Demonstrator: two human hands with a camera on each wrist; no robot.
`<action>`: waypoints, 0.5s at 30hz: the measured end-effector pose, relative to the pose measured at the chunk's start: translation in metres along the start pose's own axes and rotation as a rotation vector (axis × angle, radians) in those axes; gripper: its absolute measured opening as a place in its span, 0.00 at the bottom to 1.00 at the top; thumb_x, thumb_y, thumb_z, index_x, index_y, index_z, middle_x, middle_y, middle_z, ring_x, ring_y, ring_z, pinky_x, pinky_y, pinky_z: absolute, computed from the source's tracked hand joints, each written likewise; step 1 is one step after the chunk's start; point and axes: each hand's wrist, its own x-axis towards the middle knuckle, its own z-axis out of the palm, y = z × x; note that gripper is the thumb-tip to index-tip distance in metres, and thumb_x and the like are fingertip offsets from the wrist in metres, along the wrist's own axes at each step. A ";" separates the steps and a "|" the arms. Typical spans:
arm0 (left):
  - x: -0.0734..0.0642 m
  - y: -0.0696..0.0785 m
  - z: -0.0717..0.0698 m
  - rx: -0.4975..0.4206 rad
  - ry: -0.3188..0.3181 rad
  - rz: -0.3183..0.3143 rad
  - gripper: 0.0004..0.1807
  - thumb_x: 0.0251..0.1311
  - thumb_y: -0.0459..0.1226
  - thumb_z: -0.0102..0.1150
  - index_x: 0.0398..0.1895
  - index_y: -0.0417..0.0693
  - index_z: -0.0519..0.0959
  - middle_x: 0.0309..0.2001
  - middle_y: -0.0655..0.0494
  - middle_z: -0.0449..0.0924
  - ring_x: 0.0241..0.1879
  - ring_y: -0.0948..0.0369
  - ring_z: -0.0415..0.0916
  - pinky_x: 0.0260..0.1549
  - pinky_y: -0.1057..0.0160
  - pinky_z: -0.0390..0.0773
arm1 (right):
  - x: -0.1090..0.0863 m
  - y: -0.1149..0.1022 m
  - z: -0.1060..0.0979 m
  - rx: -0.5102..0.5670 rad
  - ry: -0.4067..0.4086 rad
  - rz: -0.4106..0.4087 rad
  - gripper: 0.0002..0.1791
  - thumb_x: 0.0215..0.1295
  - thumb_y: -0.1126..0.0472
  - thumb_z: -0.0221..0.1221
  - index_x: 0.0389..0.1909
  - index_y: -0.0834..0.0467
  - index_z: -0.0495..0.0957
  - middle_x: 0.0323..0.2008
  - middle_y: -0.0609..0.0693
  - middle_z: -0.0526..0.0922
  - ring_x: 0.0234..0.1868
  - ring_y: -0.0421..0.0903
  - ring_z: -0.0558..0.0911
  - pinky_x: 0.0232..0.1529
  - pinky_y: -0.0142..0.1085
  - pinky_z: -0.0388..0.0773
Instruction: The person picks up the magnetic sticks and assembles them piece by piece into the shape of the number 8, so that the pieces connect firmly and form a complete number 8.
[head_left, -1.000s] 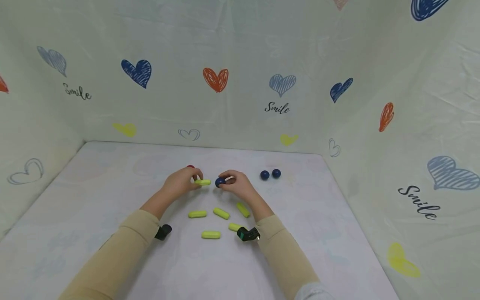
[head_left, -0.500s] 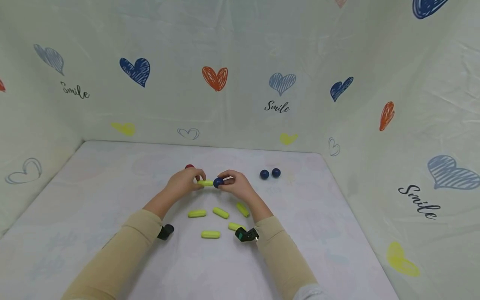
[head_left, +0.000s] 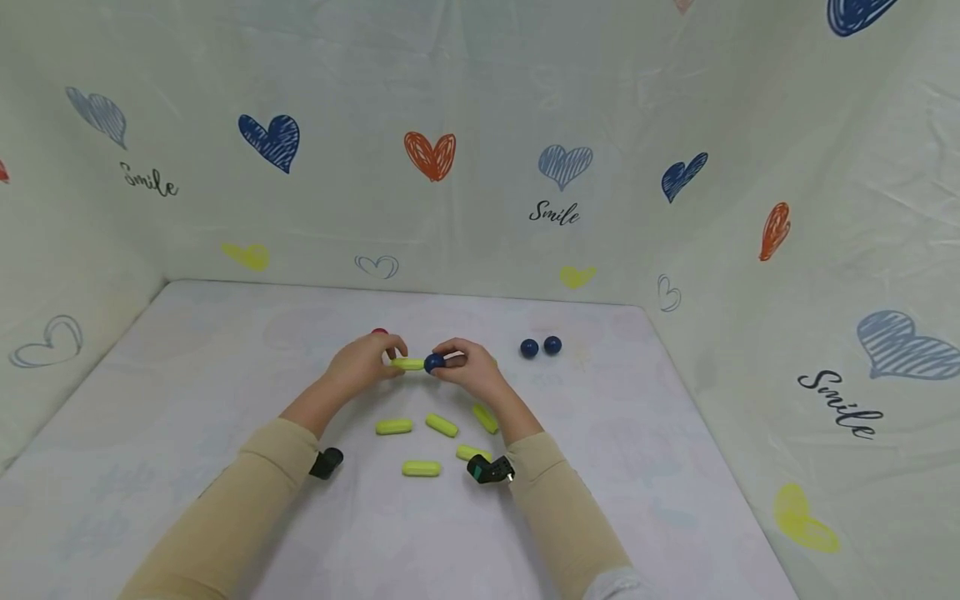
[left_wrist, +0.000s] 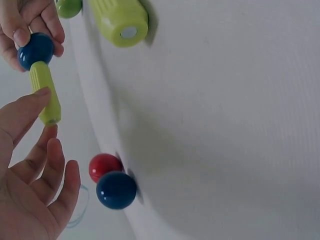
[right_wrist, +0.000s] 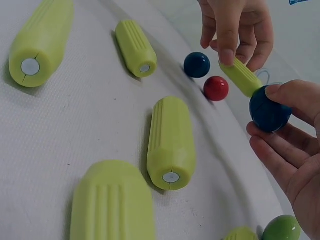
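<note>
My left hand (head_left: pixel 362 363) pinches a lime-green magnetic rod (head_left: pixel 408 364) between thumb and fingertips, above the table. My right hand (head_left: pixel 480 372) holds a dark blue ball (head_left: pixel 433 362) with thumb and fingers. The rod's end touches the ball, as the right wrist view shows with the rod (right_wrist: pixel 241 78) and ball (right_wrist: pixel 269 111) in line. Just behind the left hand sits a red ball (left_wrist: pixel 103 166) with another blue ball (left_wrist: pixel 116 190) beside it; in the head view the left hand hides most of this pair.
Several lime-green rods lie nearer me, including one at the front (head_left: pixel 422 468) and one at the left (head_left: pixel 393 427). Two blue balls (head_left: pixel 529 348) rest on the right. The right wrist view also has a green ball (right_wrist: pixel 281 229). A heart-printed curtain (head_left: pixel 487 233) encloses the table.
The gap between the rod and the blue ball has closed, and they now touch. My right hand has shifted slightly left. The rods and balls on the table have stayed in place.
</note>
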 end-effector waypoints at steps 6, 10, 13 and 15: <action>-0.005 -0.012 -0.005 -0.025 0.038 -0.015 0.20 0.56 0.35 0.70 0.52 0.44 0.79 0.46 0.46 0.78 0.43 0.52 0.74 0.42 0.53 0.76 | 0.001 -0.001 -0.001 -0.001 0.013 0.034 0.17 0.59 0.61 0.69 0.50 0.53 0.81 0.46 0.46 0.82 0.44 0.42 0.82 0.45 0.40 0.78; -0.006 -0.019 -0.009 -0.042 0.044 -0.016 0.20 0.56 0.36 0.70 0.52 0.43 0.79 0.47 0.46 0.78 0.45 0.51 0.72 0.46 0.51 0.74 | 0.000 -0.001 -0.001 -0.015 0.023 0.042 0.17 0.59 0.61 0.69 0.50 0.54 0.81 0.47 0.47 0.81 0.45 0.42 0.81 0.45 0.40 0.78; -0.007 -0.024 -0.012 -0.051 0.053 -0.022 0.19 0.55 0.36 0.70 0.51 0.44 0.80 0.45 0.46 0.77 0.43 0.51 0.71 0.45 0.51 0.73 | 0.000 -0.001 -0.001 -0.029 0.026 0.047 0.18 0.59 0.62 0.69 0.50 0.54 0.81 0.47 0.47 0.81 0.45 0.42 0.81 0.45 0.40 0.78; -0.007 -0.028 -0.013 -0.053 0.058 -0.026 0.19 0.56 0.36 0.70 0.50 0.44 0.80 0.44 0.46 0.77 0.43 0.51 0.71 0.44 0.51 0.73 | 0.000 0.000 -0.001 -0.034 0.026 0.050 0.18 0.59 0.62 0.68 0.51 0.55 0.80 0.48 0.47 0.81 0.45 0.43 0.81 0.45 0.39 0.78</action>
